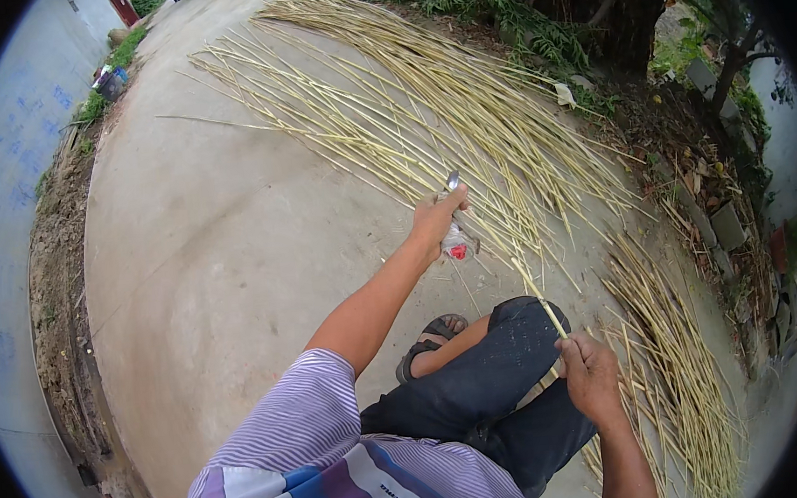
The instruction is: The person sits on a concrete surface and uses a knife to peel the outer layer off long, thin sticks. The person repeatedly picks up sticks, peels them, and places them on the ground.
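Observation:
My left hand [436, 224] is closed around a small tool with a shiny, rounded metal end [453, 180] that sticks out past the thumb. Just below the fist shows a crumpled clear plastic piece with a red patch [458, 252]; whether it is held or lies on the ground, I cannot tell. By my knee, my right hand [591, 376] grips the near end of a thin yellowish cane stalk [550, 316]. That stalk slants up and away toward a loose spread of similar stalks [389, 128] on the concrete.
A denser band of stalks [460, 76] lies farther back, beside a tree trunk [624, 21] and leafy plants. Another bundle [669, 349] lies at my right. Concrete paving [192, 237] stretches to the left, up to a dirt strip and a pale wall [13, 232].

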Demonstrator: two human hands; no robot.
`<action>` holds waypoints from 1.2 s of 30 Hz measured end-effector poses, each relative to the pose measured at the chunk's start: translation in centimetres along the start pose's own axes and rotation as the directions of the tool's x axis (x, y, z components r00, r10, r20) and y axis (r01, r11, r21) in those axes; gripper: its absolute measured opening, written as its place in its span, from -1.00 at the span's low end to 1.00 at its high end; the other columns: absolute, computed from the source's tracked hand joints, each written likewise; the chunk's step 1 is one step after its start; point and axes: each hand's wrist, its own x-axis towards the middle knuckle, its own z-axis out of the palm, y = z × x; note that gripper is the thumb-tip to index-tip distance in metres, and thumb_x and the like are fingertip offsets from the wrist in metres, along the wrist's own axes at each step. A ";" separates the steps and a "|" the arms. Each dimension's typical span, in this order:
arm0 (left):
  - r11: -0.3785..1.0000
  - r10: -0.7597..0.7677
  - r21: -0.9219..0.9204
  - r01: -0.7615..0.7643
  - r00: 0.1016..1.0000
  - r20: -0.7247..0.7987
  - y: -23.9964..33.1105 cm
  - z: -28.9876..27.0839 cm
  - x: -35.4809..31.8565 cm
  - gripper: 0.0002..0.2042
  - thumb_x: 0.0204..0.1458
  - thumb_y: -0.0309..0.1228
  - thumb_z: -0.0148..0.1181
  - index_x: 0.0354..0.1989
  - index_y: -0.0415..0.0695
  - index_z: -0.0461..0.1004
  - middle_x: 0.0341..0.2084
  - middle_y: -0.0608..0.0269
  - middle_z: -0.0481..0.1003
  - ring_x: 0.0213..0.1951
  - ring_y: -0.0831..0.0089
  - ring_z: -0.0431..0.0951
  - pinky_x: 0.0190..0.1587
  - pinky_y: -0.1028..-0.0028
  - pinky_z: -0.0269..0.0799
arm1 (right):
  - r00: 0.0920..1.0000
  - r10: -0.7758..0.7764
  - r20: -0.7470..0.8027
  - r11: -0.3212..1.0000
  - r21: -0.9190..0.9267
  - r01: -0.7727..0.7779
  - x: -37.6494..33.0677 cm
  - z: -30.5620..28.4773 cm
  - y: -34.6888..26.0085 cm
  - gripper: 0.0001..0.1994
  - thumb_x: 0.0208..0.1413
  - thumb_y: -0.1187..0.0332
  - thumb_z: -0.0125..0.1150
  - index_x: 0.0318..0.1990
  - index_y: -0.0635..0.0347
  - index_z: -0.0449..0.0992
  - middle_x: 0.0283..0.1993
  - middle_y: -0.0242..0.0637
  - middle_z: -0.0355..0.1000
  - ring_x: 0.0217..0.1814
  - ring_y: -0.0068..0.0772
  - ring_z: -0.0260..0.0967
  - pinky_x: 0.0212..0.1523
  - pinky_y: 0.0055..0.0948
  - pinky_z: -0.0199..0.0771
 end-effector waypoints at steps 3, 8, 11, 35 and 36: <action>0.950 0.201 0.219 -0.220 0.974 0.108 7.2 3.2 2.0 -0.63 0.05 -0.19 0.32 -0.21 -0.30 0.48 -0.41 0.21 0.52 -0.39 0.53 0.48 -0.37 0.44 0.43 | 0.996 0.019 -0.090 0.983 0.185 -0.002 -1.0 0.7 -0.3 -0.77 0.30 0.35 0.00 -0.23 0.32 0.54 -0.63 -0.35 0.34 -0.56 -0.59 0.29 -0.47 -0.51 0.28; 0.765 0.141 0.599 -0.238 0.969 0.204 10.4 7.5 4.1 -0.62 -0.08 -0.23 0.33 -0.28 -0.36 0.49 -0.41 0.09 0.54 -0.37 0.39 0.52 -0.32 0.36 0.43 | 0.981 0.147 -0.127 0.957 0.271 -0.108 -2.2 -0.1 0.7 -0.77 0.32 0.38 -0.02 -0.19 0.34 0.53 -0.64 -0.42 0.33 -0.57 -0.66 0.22 -0.47 -0.57 0.24; 0.617 -0.033 0.769 -0.168 0.970 0.239 2.8 4.4 6.3 -0.58 -0.14 -0.19 0.33 -0.35 -0.40 0.51 -0.38 -0.09 0.56 -0.30 0.25 0.55 -0.20 0.30 0.46 | 0.995 0.096 0.015 0.987 0.127 -0.098 -2.7 -0.7 1.9 -0.79 0.28 0.39 0.00 -0.19 0.35 0.53 -0.65 -0.35 0.37 -0.58 -0.60 0.31 -0.47 -0.52 0.30; 0.903 0.001 0.411 0.128 0.954 -0.300 1.4 -16.5 13.6 -0.45 0.07 -0.02 0.24 -0.24 -0.43 0.48 -0.42 0.07 0.55 -0.48 0.44 0.50 -0.46 0.40 0.41 | 0.989 -0.121 0.083 0.862 -0.485 0.146 18.0 5.6 2.3 -0.85 0.09 0.39 0.06 -0.30 0.22 0.54 -0.35 0.11 0.51 -0.24 0.20 0.49 -0.20 0.02 0.48; 0.864 -0.063 0.459 0.205 0.950 -0.305 0.1 -17.9 11.5 -0.48 0.06 -0.03 0.25 -0.27 -0.41 0.49 -0.44 0.09 0.54 -0.50 0.46 0.50 -0.46 0.41 0.41 | 0.989 -0.114 0.095 0.834 -0.531 0.147 19.4 6.0 2.5 -0.85 0.07 0.40 0.06 -0.32 0.22 0.55 -0.34 0.10 0.52 -0.22 0.18 0.50 -0.19 0.01 0.50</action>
